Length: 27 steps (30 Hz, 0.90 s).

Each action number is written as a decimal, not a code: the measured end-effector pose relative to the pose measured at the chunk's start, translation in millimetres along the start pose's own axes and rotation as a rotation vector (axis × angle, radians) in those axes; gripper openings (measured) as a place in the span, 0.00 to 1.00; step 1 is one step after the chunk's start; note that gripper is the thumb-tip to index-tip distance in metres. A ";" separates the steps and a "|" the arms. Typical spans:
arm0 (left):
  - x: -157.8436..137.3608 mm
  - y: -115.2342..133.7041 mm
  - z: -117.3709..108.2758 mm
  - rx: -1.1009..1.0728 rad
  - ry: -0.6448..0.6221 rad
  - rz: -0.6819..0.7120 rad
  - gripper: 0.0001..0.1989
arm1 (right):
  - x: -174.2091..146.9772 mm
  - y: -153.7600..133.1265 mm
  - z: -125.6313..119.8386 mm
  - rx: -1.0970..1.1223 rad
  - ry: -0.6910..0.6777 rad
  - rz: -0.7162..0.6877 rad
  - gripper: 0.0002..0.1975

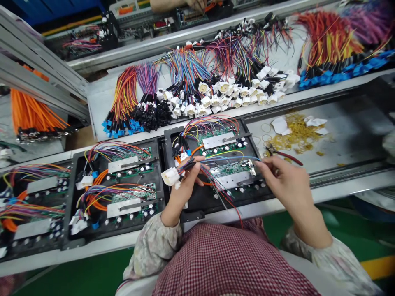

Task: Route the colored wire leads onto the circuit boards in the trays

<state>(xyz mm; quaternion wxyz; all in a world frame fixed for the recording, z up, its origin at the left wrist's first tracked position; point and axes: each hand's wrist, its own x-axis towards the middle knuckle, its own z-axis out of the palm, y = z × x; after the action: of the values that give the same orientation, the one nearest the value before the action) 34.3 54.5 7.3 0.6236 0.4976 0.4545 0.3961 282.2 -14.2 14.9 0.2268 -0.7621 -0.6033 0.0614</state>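
Note:
My left hand (185, 183) is closed on a wire harness with a white plastic connector (170, 176) sticking out to the left. Its loose coloured wires (220, 191) fan out to the right, some hanging past the front edge of the tray. My right hand (285, 179) pinches the end of a blue wire (247, 157) between thumb and fingertips, drawn across from the left hand. Beneath both lies the nearer green circuit board (225, 168) with its silver metal plate (231, 181), in a black tray (182, 201). A second board (222, 137) with wires attached sits behind it.
Harness bundles with white connectors (222, 90) lie on the shelf behind. Yellow rubber bands (293, 131) and red-handled cutters (286, 155) lie to the right. More trays of wired boards (123, 164) line up on the left. Another person's hand (197, 5) shows at the top.

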 end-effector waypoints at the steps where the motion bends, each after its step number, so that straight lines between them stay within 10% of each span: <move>1: 0.3 0.4 0.2 0.000 -0.013 0.005 0.18 | 2.4 3.7 2.9 0.029 -0.033 -0.014 0.20; 27: -5.8 9.5 -0.1 0.057 -0.002 0.090 0.13 | 13.6 9.1 21.8 0.044 -0.302 -0.058 0.15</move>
<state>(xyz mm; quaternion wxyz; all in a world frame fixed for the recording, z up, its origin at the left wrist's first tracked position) 32.2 50.8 17.6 0.5912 0.5356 0.4423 0.4100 285.9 3.0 -5.8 0.1519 -0.7214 -0.6506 0.1821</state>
